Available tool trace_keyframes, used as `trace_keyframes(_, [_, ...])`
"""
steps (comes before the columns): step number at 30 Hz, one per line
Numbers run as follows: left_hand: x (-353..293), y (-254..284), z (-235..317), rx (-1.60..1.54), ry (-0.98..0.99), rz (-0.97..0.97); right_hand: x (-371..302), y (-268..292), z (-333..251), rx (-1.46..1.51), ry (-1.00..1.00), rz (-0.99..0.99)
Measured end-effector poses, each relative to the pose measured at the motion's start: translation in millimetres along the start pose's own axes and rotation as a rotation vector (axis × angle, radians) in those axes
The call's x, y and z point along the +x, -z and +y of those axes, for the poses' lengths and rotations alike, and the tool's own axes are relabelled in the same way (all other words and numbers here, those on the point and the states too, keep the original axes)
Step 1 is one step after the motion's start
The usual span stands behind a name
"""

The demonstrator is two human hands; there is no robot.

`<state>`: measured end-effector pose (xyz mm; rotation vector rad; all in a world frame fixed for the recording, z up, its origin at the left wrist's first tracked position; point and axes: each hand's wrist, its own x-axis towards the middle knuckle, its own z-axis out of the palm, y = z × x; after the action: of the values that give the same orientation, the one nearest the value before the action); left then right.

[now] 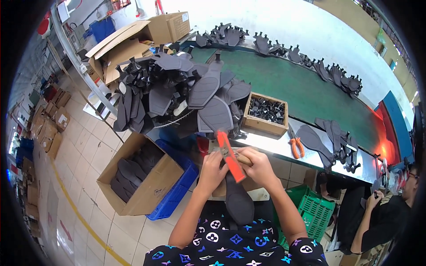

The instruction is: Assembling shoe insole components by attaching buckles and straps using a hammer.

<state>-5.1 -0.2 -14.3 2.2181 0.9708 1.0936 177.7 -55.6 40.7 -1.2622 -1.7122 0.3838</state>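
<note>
My right hand [259,167] is closed around the wooden handle of a hammer with an orange head [235,167]. The head slants across the space in front of both hands. Below it, a black shoe sole [240,205] points its wide toe end toward my body. My left hand [213,169] is closed at the sole's narrow heel end. The hammer and the fingers partly hide that end, so what sits there cannot be made out. Under the hands shows part of a pale work surface [259,195].
Black soles [208,88] pile up ahead, beside a wooden box [265,126] of small black heel pieces. Orange-handled pliers [296,148] lie on the metal ledge along a green conveyor [284,75]. A cardboard box [155,195] and blue crate [191,175] stand left; a green crate [317,209] and a co-worker [381,217] right.
</note>
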Motion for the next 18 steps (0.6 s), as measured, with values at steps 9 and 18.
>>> trace_keyframes(9, [20.0, 15.7, 8.7, -0.406, 0.088, -0.111, 0.0, 18.7, -19.7, -0.279, -0.016, -0.183])
trace_keyframes(18, [20.4, 16.8, 7.4, -0.451, 0.112, -0.130, -44.4, 23.7, -77.1, 0.055, -0.360, 0.163])
